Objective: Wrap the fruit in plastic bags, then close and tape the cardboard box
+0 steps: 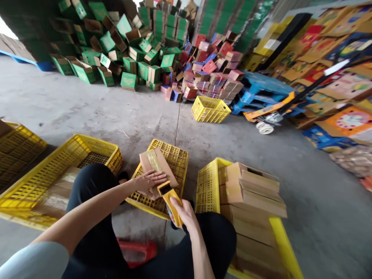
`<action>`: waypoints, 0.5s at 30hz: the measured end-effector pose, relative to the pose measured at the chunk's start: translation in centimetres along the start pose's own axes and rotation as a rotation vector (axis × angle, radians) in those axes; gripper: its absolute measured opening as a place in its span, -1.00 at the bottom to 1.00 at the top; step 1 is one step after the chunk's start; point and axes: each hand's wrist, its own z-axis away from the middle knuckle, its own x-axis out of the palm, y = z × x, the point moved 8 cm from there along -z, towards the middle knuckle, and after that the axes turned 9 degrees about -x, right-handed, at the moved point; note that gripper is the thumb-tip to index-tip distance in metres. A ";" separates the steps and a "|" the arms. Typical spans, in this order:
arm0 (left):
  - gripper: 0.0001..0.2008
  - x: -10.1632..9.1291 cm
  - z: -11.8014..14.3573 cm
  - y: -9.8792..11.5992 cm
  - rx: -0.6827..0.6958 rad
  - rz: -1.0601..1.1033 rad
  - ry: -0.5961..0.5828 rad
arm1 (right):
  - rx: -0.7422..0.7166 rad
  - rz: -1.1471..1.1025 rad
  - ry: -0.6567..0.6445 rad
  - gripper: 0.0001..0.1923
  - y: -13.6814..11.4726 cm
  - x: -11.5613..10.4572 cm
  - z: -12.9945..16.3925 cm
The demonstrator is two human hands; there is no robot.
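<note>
A small brown cardboard box (157, 164) lies on an upturned yellow plastic crate (177, 159) in front of my knees, with clear tape along its seam. My left hand (149, 182) lies flat on the box's near end, fingers spread. My right hand (181, 211) grips a yellow tape dispenser (170, 197), whose head touches the box's near edge beside my left fingers.
A yellow crate (209, 182) at my right holds stacked brown boxes (252, 193). At my left, a yellow crate (95, 149) holds taped boxes. A red stool (139, 250) is under me. Heaps of green boxes (128, 46), red boxes (212, 69), another crate (210, 109) and a pallet jack (270, 116) stand farther off.
</note>
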 end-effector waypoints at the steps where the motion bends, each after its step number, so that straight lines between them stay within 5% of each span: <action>1: 0.02 -0.1 0.0 -0.1 -0.001 0.008 0.003 | 0.013 -0.004 0.001 -0.53 0.3 -0.2 0.1; 9: 0.02 0.4 -0.2 -0.2 -0.021 -0.044 0.028 | 0.030 0.013 0.020 -0.56 0.4 -0.8 0.7; 15: 0.11 0.6 0.8 2.6 0.084 -0.153 0.094 | -0.053 -0.024 -0.022 -0.55 -0.7 -0.5 1.7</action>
